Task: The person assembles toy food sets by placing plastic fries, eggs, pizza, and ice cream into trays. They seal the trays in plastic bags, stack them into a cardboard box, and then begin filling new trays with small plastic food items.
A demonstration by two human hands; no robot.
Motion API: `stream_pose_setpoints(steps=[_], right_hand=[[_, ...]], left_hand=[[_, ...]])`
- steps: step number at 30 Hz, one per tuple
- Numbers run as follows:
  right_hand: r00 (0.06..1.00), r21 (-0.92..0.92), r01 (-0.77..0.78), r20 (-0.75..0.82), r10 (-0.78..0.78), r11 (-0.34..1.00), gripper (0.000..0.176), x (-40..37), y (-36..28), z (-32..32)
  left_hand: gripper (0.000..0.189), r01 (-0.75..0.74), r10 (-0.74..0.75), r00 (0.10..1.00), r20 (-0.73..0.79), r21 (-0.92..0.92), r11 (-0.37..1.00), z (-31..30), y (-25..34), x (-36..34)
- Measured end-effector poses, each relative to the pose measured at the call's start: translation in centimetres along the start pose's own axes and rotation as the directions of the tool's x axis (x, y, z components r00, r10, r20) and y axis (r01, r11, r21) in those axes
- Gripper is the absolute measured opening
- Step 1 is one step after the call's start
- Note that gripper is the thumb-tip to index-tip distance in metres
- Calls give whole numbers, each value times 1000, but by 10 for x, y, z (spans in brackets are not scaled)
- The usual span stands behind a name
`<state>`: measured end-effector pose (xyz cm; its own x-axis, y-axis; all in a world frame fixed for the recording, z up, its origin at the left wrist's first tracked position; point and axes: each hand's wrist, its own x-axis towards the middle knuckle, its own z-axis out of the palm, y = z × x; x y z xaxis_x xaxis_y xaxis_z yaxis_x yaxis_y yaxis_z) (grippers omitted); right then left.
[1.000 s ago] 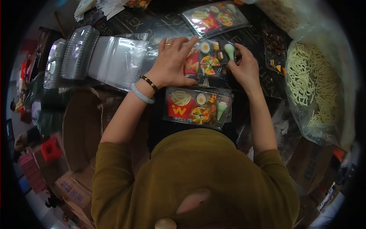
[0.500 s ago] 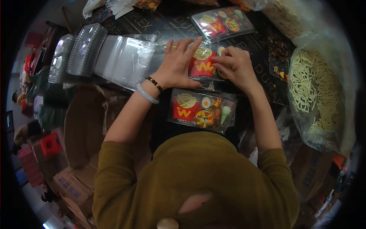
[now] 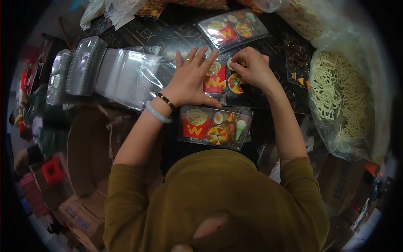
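Between my hands lies a clear plastic pack with a red toy fries box (image 3: 215,82) and a toy pizza (image 3: 235,84) in it. My left hand (image 3: 191,80) rests at the pack's left side, fingers spread and thumb along its near edge. My right hand (image 3: 254,69) is over the pack's right half with thumb and forefinger pinched together near a white toy egg (image 3: 229,63); whatever they hold is too small or hidden. Closer to me, another clear pack (image 3: 244,136) contains a fries box, egg, pizza and ice-cream cone.
A similar filled pack (image 3: 233,40) lies farther back. To the left are clear plastic sleeves (image 3: 126,75) and nested clear trays (image 3: 86,65). At the right stands a bag of pale noodle-like strands (image 3: 325,88), beside a pouch of small dark pieces (image 3: 297,52).
The view has shifted slightly. My right hand has moved from beside the fries box up toward the egg, uncovering the pizza. My left hand stays by the pack, fingers more spread.
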<state>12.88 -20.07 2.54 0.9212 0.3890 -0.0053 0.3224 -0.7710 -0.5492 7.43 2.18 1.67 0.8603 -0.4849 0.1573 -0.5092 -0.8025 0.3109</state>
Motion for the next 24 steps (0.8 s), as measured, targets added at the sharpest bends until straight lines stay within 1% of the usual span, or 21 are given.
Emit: stream_pose_setpoints(steps=[1, 3, 5, 7, 9, 10, 13, 16, 21, 24], right_hand=[[999, 28, -19, 46, 18, 999, 23, 2, 0, 1], [993, 247, 89, 48, -104, 965, 18, 5, 7, 9], [977, 452, 137, 87, -196, 882, 16, 4, 10, 13], [945, 628, 106, 177, -275, 771, 17, -1, 4, 5], [973, 401, 156, 97, -211, 903, 18, -5, 2, 4], [981, 276, 167, 49, -188, 947, 18, -6, 0, 4], [954, -49, 297, 40, -296, 954, 16, -14, -13, -9], [921, -11, 389, 43, -388, 921, 14, -16, -9, -3], [906, -54, 414, 123, -406, 909, 10, -16, -11, -2], [904, -88, 415, 152, -399, 906, 7, -17, -16, 0]], left_hand=[[129, -16, 16, 1000, -9, -11, 1000, 4, 2, 3], [125, -39, 36, 998, -41, -59, 998, 12, 6, 8], [123, -25, 18, 998, -64, -109, 994, 14, 6, 11], [122, -27, 14, 996, -93, -144, 989, 15, 6, 13], [122, -40, 20, 993, -118, -162, 986, 16, 4, 11], [122, -42, 22, 992, -120, -162, 986, 16, 4, 11], [123, -41, 20, 992, -127, -166, 985, 19, 3, 11], [123, -44, 21, 991, -131, -170, 984, 19, 2, 12], [126, -63, 37, 987, -159, -163, 985, 21, 2, 12], [123, -44, 25, 993, -117, -159, 986, 19, 2, 13]])
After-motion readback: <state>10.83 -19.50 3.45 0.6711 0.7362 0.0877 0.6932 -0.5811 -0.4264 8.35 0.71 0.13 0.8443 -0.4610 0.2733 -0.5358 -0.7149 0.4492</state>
